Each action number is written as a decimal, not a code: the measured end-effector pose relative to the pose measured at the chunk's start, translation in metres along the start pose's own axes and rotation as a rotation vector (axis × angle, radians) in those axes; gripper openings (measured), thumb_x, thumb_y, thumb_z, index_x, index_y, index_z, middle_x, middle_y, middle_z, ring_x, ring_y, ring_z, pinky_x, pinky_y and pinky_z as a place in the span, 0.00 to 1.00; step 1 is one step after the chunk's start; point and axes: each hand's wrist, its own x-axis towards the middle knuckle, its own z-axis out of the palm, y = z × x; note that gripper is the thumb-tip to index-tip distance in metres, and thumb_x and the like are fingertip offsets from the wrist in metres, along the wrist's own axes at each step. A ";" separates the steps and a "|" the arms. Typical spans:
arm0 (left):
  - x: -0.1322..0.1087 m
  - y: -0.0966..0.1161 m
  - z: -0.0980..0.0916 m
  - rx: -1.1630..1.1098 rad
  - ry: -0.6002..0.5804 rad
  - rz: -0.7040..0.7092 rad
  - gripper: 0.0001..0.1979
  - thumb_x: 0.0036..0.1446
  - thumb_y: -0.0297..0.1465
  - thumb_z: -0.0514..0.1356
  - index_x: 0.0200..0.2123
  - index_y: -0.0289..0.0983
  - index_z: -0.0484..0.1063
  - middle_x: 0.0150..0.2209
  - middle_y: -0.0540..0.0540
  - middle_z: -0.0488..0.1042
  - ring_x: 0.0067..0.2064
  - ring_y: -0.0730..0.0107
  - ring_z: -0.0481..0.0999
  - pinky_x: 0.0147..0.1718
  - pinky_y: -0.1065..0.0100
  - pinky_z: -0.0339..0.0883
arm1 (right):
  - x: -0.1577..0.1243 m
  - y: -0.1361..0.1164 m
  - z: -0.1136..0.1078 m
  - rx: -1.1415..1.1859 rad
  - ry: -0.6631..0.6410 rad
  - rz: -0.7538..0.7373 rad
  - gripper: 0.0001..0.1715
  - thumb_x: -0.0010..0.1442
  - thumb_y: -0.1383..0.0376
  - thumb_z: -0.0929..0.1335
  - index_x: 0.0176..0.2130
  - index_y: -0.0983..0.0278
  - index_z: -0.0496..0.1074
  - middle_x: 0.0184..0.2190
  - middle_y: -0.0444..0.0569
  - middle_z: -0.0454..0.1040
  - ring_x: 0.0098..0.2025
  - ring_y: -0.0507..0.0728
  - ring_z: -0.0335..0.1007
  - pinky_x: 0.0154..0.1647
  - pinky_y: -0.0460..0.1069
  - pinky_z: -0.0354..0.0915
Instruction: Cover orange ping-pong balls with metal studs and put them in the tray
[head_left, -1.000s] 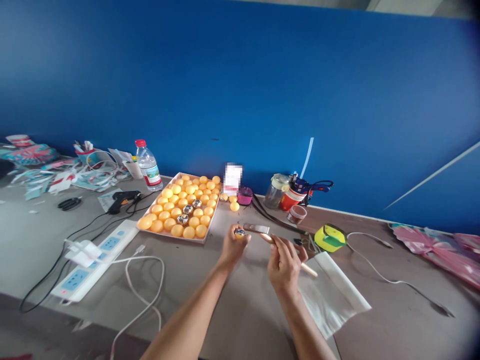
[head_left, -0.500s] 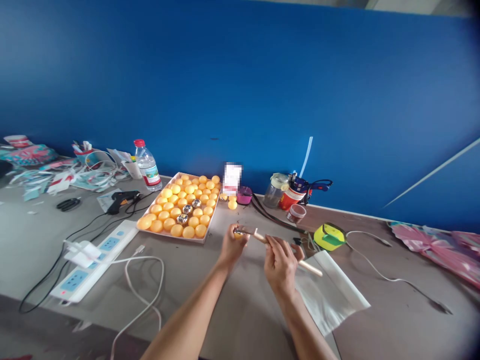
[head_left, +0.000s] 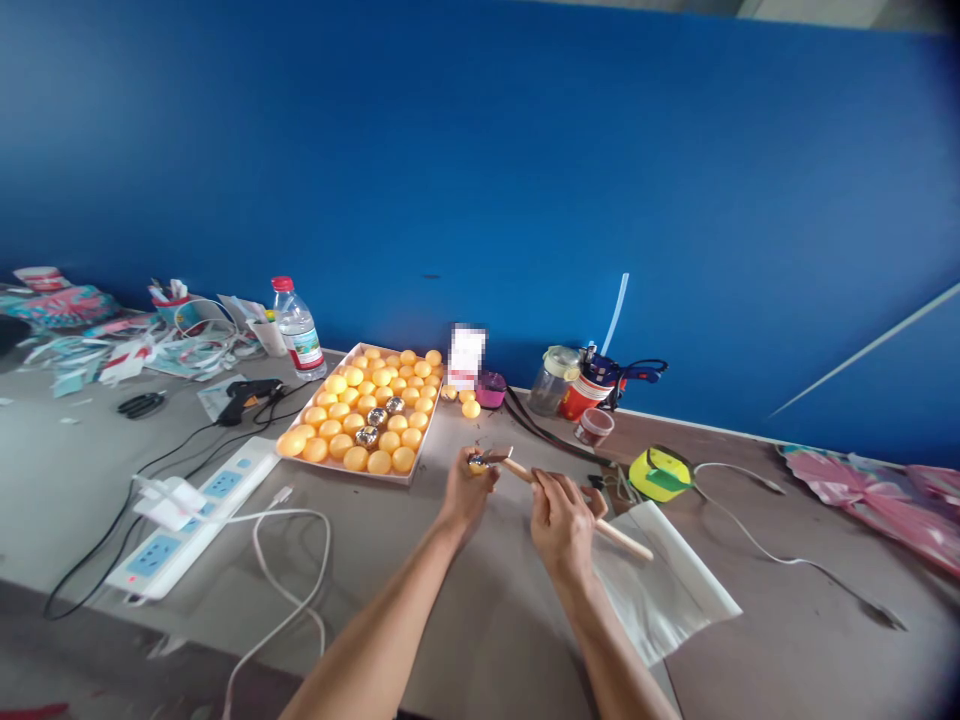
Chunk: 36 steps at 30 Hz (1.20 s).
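My left hand (head_left: 468,490) is closed around a small ball (head_left: 477,464), orange with a shiny silver part on top; the fingers cover much of it. In my right hand (head_left: 562,515) is a slim tool with a light wooden handle (head_left: 626,541), gripped like a pen. Its thin dark tip (head_left: 495,459) reaches to the ball's silver part; what kind of tool it is I cannot make out. To the left stands a shallow box (head_left: 411,478) of orange balls (head_left: 356,458), among them several silver-covered ones (head_left: 367,437).
A white power strip (head_left: 161,550) with cables lies at left, near a glue gun (head_left: 244,398) and a water bottle (head_left: 300,335). Loose balls (head_left: 470,409), a glass jar (head_left: 553,382) and a small tub (head_left: 595,427) stand behind my hands. A plastic bag (head_left: 667,590) lies at right.
My hands stay almost in place. The tool has tilted slightly, its handle end now a little lower and further right. The ball stays in my left hand.
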 end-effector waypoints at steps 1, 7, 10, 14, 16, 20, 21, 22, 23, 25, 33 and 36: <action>-0.001 0.001 0.000 0.010 0.006 -0.001 0.15 0.40 0.30 0.63 0.33 0.35 0.63 0.24 0.55 0.65 0.21 0.80 0.65 0.21 0.74 0.64 | 0.001 0.000 -0.002 0.008 0.022 -0.004 0.12 0.61 0.67 0.60 0.41 0.62 0.70 0.35 0.47 0.76 0.37 0.54 0.70 0.47 0.53 0.47; 0.001 -0.001 0.001 -0.033 0.033 -0.041 0.16 0.39 0.28 0.63 0.34 0.35 0.63 0.23 0.55 0.66 0.20 0.80 0.66 0.21 0.74 0.63 | 0.001 -0.001 -0.001 0.025 0.022 -0.006 0.13 0.62 0.67 0.59 0.42 0.62 0.70 0.35 0.48 0.75 0.37 0.54 0.69 0.46 0.52 0.48; 0.004 -0.006 0.001 -0.105 0.044 -0.041 0.16 0.38 0.27 0.63 0.33 0.36 0.62 0.25 0.54 0.67 0.20 0.81 0.66 0.21 0.74 0.64 | -0.002 -0.001 0.004 0.014 -0.082 -0.012 0.13 0.62 0.68 0.59 0.40 0.61 0.70 0.32 0.46 0.75 0.35 0.53 0.69 0.47 0.52 0.47; 0.005 -0.007 -0.001 -0.101 0.031 -0.038 0.16 0.38 0.26 0.63 0.33 0.36 0.62 0.24 0.55 0.66 0.20 0.80 0.66 0.20 0.75 0.64 | -0.002 -0.004 0.003 0.024 -0.074 -0.010 0.13 0.62 0.68 0.58 0.40 0.61 0.71 0.33 0.46 0.76 0.35 0.53 0.69 0.47 0.53 0.46; 0.004 -0.005 -0.001 -0.081 0.023 -0.035 0.17 0.38 0.26 0.63 0.34 0.36 0.63 0.25 0.54 0.66 0.21 0.80 0.66 0.20 0.74 0.65 | -0.001 -0.006 -0.001 0.030 -0.038 -0.019 0.13 0.62 0.68 0.59 0.40 0.61 0.71 0.34 0.47 0.76 0.36 0.53 0.69 0.48 0.53 0.46; 0.000 0.000 0.000 -0.024 0.020 -0.042 0.16 0.40 0.27 0.62 0.35 0.35 0.63 0.25 0.54 0.67 0.20 0.80 0.67 0.21 0.74 0.65 | 0.002 -0.008 -0.007 0.043 0.080 -0.026 0.13 0.61 0.68 0.60 0.42 0.62 0.70 0.36 0.48 0.76 0.37 0.54 0.70 0.48 0.53 0.47; 0.000 0.001 0.000 -0.020 0.014 -0.045 0.16 0.41 0.27 0.62 0.35 0.35 0.63 0.24 0.54 0.67 0.19 0.80 0.67 0.21 0.74 0.64 | 0.002 -0.007 -0.007 0.041 0.102 -0.019 0.13 0.61 0.68 0.60 0.42 0.63 0.70 0.36 0.49 0.76 0.37 0.54 0.70 0.48 0.52 0.48; -0.001 0.002 0.000 -0.021 0.003 -0.050 0.16 0.41 0.28 0.62 0.36 0.35 0.63 0.23 0.55 0.67 0.19 0.79 0.67 0.21 0.74 0.64 | 0.002 -0.006 -0.007 0.034 0.103 -0.013 0.13 0.61 0.68 0.60 0.43 0.63 0.69 0.36 0.49 0.76 0.37 0.54 0.70 0.47 0.52 0.48; -0.001 0.003 0.001 -0.026 -0.009 -0.057 0.17 0.41 0.28 0.62 0.36 0.35 0.62 0.22 0.55 0.67 0.19 0.79 0.67 0.21 0.74 0.63 | 0.002 -0.005 -0.005 0.024 0.083 -0.008 0.13 0.61 0.68 0.60 0.42 0.63 0.69 0.36 0.49 0.75 0.37 0.54 0.70 0.47 0.52 0.48; -0.001 0.004 0.001 -0.040 -0.022 -0.087 0.18 0.41 0.28 0.62 0.37 0.35 0.61 0.21 0.56 0.67 0.18 0.79 0.67 0.20 0.74 0.62 | 0.001 -0.002 -0.002 0.002 0.006 -0.004 0.13 0.61 0.68 0.59 0.41 0.62 0.70 0.34 0.48 0.76 0.37 0.54 0.70 0.47 0.52 0.48; -0.001 0.003 0.004 -0.185 0.048 -0.024 0.19 0.39 0.26 0.62 0.35 0.37 0.58 0.27 0.55 0.66 0.22 0.81 0.67 0.23 0.74 0.64 | -0.003 -0.005 0.002 0.026 -0.041 -0.017 0.13 0.61 0.68 0.59 0.40 0.62 0.71 0.34 0.47 0.76 0.36 0.54 0.69 0.47 0.52 0.47; -0.002 0.003 0.001 -0.166 0.039 0.013 0.18 0.42 0.30 0.62 0.36 0.37 0.58 0.25 0.55 0.66 0.22 0.80 0.68 0.25 0.73 0.65 | -0.001 -0.005 -0.002 0.029 0.016 -0.024 0.13 0.61 0.68 0.59 0.41 0.62 0.70 0.35 0.48 0.76 0.36 0.54 0.70 0.47 0.53 0.47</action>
